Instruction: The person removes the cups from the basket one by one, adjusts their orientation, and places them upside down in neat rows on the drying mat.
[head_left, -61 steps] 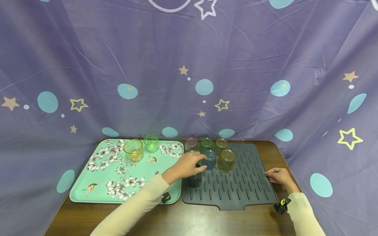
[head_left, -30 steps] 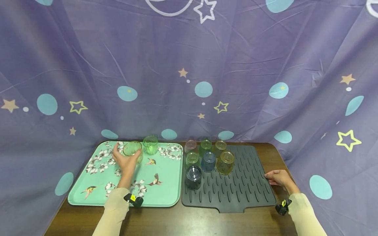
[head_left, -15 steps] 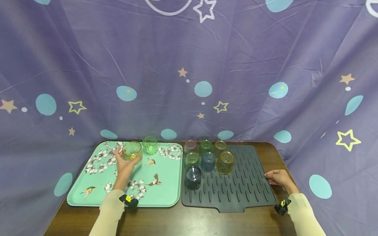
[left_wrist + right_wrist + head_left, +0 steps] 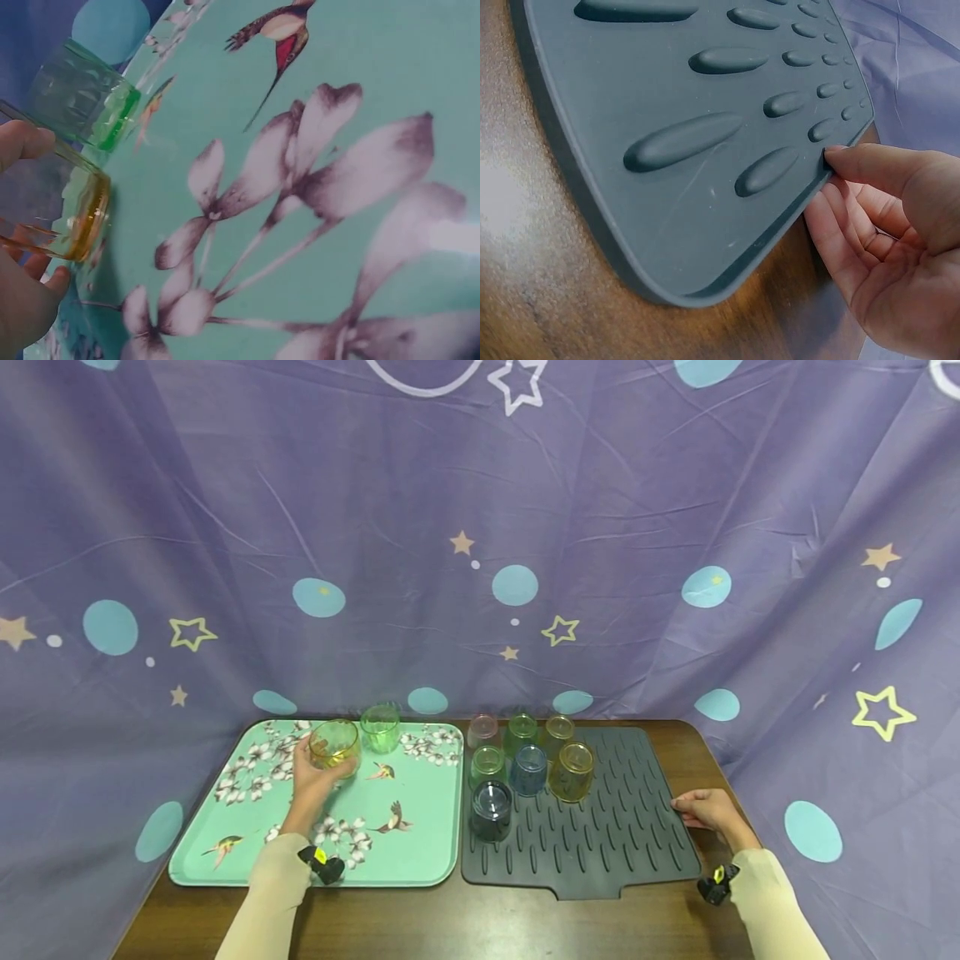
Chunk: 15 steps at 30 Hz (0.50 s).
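Note:
My left hand (image 4: pixel 315 779) holds a yellow glass (image 4: pixel 337 739), mouth up at the back of the green flowered tray (image 4: pixel 397 860). In the left wrist view, its thumb and fingers (image 4: pixel 30 311) lie on either side of that yellow glass (image 4: pixel 86 217). Just right of it stands a green glass (image 4: pixel 381 727), also mouth up. At the right edge of the dark ribbed drying mat (image 4: pixel 630 827), my right hand (image 4: pixel 708 810) pinches the rim. Its thumb (image 4: pixel 855 161) lies on top of the mat's rim, with the other fingers below and outside it.
Several upturned glasses stand on the mat's left part: a dark one (image 4: pixel 492 814) in front, a blue one (image 4: pixel 529 770), an amber one (image 4: pixel 573 772), a pale green one (image 4: pixel 488 767) and others behind. A purple patterned curtain (image 4: pixel 420 568) hangs behind the wooden table (image 4: pixel 495 927).
My left hand has left the dark glass on the mat, moved left over the tray and taken hold of the yellow glass. The right hand stays at the mat's edge.

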Motion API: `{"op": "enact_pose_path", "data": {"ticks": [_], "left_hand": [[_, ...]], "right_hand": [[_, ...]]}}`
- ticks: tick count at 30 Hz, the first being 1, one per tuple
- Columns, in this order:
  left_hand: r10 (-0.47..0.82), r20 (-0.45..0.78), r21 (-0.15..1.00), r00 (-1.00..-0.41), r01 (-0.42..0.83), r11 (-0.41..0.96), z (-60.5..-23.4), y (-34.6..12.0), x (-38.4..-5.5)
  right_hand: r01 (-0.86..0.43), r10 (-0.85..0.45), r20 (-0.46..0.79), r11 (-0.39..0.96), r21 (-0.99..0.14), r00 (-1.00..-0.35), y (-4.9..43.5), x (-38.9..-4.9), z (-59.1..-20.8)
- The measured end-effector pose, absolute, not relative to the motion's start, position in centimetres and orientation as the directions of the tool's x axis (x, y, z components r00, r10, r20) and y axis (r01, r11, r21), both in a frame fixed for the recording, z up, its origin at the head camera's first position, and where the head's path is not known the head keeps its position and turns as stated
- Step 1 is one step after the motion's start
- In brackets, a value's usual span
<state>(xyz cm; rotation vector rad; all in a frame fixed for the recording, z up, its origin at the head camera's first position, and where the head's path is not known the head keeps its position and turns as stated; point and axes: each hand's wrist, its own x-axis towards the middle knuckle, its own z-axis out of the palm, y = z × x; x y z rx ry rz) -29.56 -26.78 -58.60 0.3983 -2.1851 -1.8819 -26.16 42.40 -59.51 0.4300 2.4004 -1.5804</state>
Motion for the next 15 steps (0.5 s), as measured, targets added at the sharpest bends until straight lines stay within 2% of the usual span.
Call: {"op": "enact_pose_path", "data": {"ticks": [8, 15], "left_hand": [[-0.424, 0.03, 0.991, -0.905, -0.027, 0.128, -59.5, -26.43, -29.97], [-0.404, 0.019, 0.99, -0.914, -0.038, 0.133, -58.53, -26.63, -29.46]], "right_hand": [[0.358, 0.092, -0.35, 0.378, -0.854, -0.932, 42.36, -26.15, -59.62], [0.361, 0.101, -0.35, 0.387, -0.848, -0.931, 42.49, -26.17, -59.61]]}}
